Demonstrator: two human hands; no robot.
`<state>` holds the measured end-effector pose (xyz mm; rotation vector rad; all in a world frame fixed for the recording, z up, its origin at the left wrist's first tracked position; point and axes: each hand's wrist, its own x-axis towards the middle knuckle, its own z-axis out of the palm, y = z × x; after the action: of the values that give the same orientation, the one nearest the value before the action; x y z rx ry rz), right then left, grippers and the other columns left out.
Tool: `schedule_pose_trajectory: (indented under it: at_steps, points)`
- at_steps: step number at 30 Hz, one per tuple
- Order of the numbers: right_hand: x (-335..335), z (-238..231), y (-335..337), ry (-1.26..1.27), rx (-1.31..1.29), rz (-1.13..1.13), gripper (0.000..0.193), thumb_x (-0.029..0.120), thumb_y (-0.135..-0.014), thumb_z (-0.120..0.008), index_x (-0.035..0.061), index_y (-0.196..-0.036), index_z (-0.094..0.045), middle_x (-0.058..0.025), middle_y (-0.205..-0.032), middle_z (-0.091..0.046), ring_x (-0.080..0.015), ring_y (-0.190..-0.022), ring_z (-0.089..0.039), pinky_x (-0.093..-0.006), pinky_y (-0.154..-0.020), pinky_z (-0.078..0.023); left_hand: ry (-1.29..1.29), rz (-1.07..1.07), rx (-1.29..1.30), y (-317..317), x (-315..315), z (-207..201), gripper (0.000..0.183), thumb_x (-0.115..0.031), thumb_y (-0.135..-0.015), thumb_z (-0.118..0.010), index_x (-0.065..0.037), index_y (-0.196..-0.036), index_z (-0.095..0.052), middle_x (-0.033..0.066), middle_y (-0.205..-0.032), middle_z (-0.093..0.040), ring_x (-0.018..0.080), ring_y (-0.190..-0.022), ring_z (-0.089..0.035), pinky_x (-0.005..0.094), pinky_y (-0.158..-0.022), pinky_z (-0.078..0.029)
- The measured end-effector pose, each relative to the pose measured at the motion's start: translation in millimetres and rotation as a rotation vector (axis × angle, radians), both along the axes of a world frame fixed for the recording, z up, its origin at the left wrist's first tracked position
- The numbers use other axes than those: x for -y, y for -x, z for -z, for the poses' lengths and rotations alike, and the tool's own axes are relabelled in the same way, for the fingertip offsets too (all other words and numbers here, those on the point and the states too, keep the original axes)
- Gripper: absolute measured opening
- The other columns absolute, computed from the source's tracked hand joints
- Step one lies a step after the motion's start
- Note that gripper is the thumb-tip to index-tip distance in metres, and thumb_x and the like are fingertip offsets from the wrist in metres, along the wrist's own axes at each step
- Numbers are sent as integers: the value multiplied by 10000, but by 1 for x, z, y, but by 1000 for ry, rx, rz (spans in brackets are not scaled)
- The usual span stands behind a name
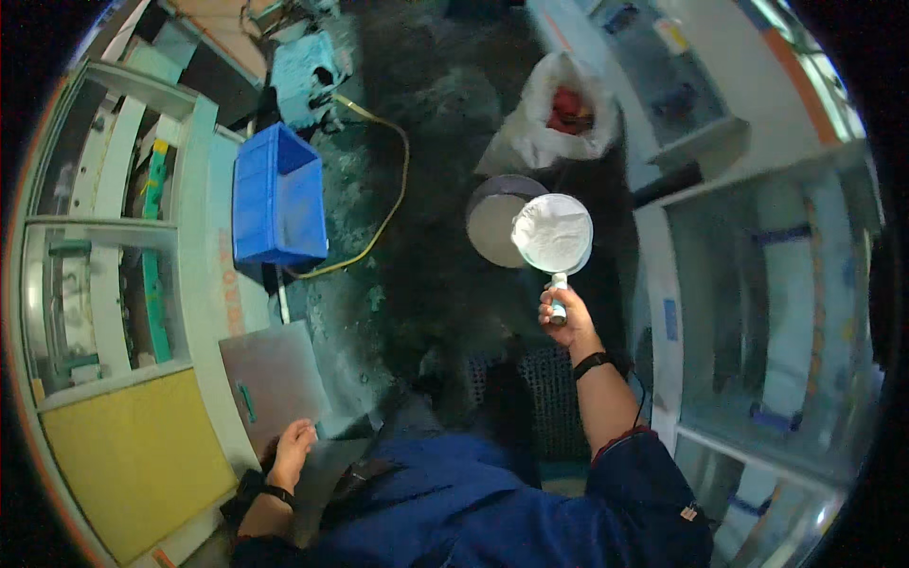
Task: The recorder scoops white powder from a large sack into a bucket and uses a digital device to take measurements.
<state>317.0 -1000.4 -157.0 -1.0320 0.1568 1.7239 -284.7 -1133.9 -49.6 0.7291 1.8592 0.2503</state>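
Observation:
A round white scoop (553, 234) heaped with white powder is in my right hand (566, 320). The fingers wrap around its short, pale handle. The scoop overlaps the right rim of a round bucket (471, 220), which has a dark wall and pale material inside. My left hand (293, 449) hangs at the lower left, its fingers loosely bent and a little apart, with nothing visible in them. It is near a brown panel (275, 364) with a small green handle.
An open white sack (516, 133) with something red inside stands beyond the bucket. On the left are a blue plastic bin (256, 204), a yellow hose (405, 175) and a glass-fronted machine (104, 379). Another glass-windowed machine (663, 303) stands close on the right.

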Motion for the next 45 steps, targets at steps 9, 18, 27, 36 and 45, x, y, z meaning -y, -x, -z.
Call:
schedule_pose_trajectory:
  at_steps: [9, 18, 27, 36, 45]
  points:
    - [-101, 115, 36, 423, 1092, -401, 400, 158, -829, -641, 15, -1150, -448, -158, -963, -627, -292, -730, -666, -421, -618, -539, 76, -198, -10, -62, 78, -1, 332, -193, -927, -638, -9, -1202, -612, 73, -1056, -654, 141, -907, -619, 277, -787, -491]
    - [-98, 100, 20, 392, 1594, -797, 493, 169, -865, -597, 37, -1272, -353, -290, -1208, -601, -453, -1095, -601, -527, -892, -485, -64, -137, 54, -95, 67, -15, 311, -178, -956, -613, -3, -1212, -591, 48, -1042, -628, 142, -934, -587, 276, -841, -474]
    - [-64, 46, -6, 77, 1802, -528, 532, 151, -849, -586, -12, -1295, -346, -280, -986, -641, -441, -895, -646, -494, -774, -513, -58, -47, 111, -41, 60, 6, 344, -204, -959, -625, 0, -1233, -585, 51, -1051, -641, 155, -973, -593, 297, -894, -470]
    - [192, -146, -18, 351, 1065, -2, 566, 103, -830, -708, 7, -1325, -450, -68, -883, -592, -146, -680, -589, -312, -521, -477, -195, 753, -89, -33, -113, 51, 391, -298, -908, -670, -20, -1180, -634, 152, -1063, -678, 256, -1001, -644, 353, -895, -489]
    - [565, -289, 88, 873, 1158, 828, 657, 101, -854, -707, 118, -1410, -357, -78, -887, -595, -157, -692, -587, -319, -540, -479, -341, 1236, 104, -168, -258, 111, 316, -262, -900, -691, -9, -1087, -667, 116, -1009, -693, 203, -944, -640, 331, -864, -493]
